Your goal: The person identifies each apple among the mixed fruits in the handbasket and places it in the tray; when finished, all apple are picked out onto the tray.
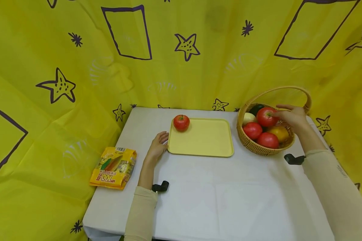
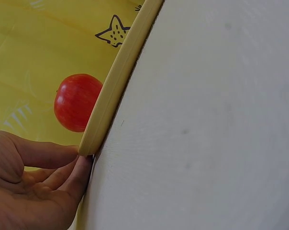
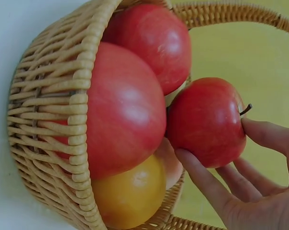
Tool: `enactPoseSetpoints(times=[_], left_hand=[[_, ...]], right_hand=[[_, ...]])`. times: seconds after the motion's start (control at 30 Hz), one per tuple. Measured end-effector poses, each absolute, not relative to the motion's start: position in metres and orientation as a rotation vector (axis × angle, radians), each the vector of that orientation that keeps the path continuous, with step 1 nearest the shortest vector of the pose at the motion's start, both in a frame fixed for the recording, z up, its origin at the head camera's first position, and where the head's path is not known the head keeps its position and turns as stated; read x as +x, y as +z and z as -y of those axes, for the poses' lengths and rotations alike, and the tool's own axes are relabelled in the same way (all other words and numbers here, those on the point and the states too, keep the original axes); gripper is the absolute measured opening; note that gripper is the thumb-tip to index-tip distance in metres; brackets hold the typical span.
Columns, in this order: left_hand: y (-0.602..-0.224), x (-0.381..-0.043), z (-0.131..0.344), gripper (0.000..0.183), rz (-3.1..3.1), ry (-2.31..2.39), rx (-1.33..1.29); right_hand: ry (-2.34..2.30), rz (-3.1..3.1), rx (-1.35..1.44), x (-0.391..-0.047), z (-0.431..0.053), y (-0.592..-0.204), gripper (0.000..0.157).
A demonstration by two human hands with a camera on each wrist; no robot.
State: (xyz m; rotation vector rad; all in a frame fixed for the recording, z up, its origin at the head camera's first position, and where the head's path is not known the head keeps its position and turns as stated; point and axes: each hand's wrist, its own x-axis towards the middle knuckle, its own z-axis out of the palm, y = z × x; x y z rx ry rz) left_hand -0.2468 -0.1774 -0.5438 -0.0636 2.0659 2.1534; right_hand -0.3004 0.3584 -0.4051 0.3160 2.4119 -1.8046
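My right hand (image 1: 292, 117) is over the wicker basket (image 1: 244, 138) at the right and grips a red apple (image 3: 206, 122), thumb near its dark stem. That apple sits at the top of the pile, against other round red fruit (image 3: 127, 110) in the right wrist view. At the tray's left edge, my left hand (image 1: 157, 146) pinches the rim of the yellow tray (image 1: 203, 137), thumb at its upper edge and fingers below, as the left wrist view shows. Another red apple (image 1: 181, 123) rests in the tray's far left corner.
Also in the basket are a yellow-orange fruit (image 1: 278, 134), a pale round one (image 1: 249, 118) and a dark green one (image 1: 256, 109). The basket's tall handle (image 1: 285, 87) arches over them. A yellow printed packet (image 1: 114, 168) lies on the white table (image 1: 211, 201) at left.
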Motion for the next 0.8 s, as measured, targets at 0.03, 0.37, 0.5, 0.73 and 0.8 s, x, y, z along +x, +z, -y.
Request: enactPoseSetpoints(times=[0.03, 0.37, 0.5, 0.73, 0.8], left_hand=[[-0.544, -0.247, 0.178, 0.075, -2.069, 2.151, -0.066], [-0.542, -0.246, 0.177, 0.076, -2.068, 2.146, -0.083], [-0.541, -0.245, 0.176, 0.075, -2.078, 2.132, -0.085], [-0.541, -0.246, 0.176, 0.075, -2.075, 2.142, -0.084], [-0.541, -0.245, 0.176, 0.075, -2.074, 2.142, -0.084]], right_hand=[[-1.859, -2.372, 0.319, -0.298, -0.357, -0.403, 0.047], [-2.05, -2.17, 0.333, -0.281, -0.352, -0.386, 0.036], [-2.127, -2.091, 0.315, -0.275, -0.348, -0.381, 0.026], [-2.149, -2.115, 0.317, -0.262, -0.34, -0.373, 0.024], [-2.154, -2.119, 0.312, -0.258, -0.337, -0.371, 0.022]])
